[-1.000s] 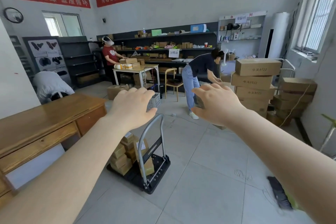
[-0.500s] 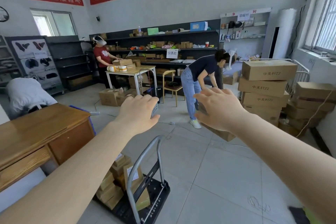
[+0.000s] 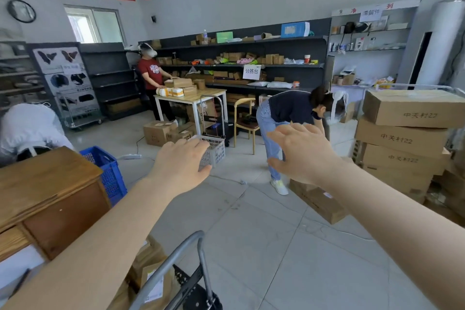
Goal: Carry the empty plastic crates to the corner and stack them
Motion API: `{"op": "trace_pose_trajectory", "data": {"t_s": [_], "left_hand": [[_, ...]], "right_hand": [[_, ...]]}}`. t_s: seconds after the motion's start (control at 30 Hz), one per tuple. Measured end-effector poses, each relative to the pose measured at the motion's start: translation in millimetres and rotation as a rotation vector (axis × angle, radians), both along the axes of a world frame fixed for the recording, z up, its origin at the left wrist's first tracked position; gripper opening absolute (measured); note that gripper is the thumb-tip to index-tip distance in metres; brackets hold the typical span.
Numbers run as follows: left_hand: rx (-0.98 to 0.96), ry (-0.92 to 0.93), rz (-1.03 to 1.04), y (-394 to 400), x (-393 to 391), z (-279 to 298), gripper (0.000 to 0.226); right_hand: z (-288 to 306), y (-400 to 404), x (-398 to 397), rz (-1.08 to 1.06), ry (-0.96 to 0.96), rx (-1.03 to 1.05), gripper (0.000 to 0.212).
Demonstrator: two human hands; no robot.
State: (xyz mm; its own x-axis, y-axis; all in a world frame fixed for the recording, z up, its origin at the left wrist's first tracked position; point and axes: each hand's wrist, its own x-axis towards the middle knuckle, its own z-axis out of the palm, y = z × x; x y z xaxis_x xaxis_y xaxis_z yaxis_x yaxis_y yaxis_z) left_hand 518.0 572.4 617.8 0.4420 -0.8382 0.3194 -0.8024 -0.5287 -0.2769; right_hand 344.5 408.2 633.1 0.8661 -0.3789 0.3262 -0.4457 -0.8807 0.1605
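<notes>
Hands are reaching forward at chest height, holding nothing: the left hand [image 3: 180, 166] and the right hand [image 3: 303, 153] are both showing loose, spread fingers. Beyond the left fingers [image 3: 193, 145], a grey plastic crate [image 3: 215, 150] is sitting on the floor near the pale table [image 3: 191, 98]. A blue plastic crate [image 3: 105, 168] is standing on the floor just beside the wooden table [image 3: 50, 194] at the left. A person in a dark top [image 3: 289, 111] is bending over cardboard boxes [image 3: 405, 138] at the right. A trolley handle [image 3: 181, 254] is showing at the bottom edge.
</notes>
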Motion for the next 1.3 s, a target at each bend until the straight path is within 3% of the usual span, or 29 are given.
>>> {"op": "trace_pose_trajectory", "data": {"t_s": [0.33,0.77,1.3], "left_hand": [[-0.054,0.031,0.204,-121,110,12,0.057],[-0.124,0.073,0.299,-277,312,9,0.057],[-0.062,0.049,0.530,-464,511,5,0.056]], "right_hand": [[11,-165,134,0.127,-0.036,0.036,0.060],[15,-334,344,0.154,-0.045,0.010,0.059],[-1,-541,599,0.374,0.003,0.112,0.060]]}}
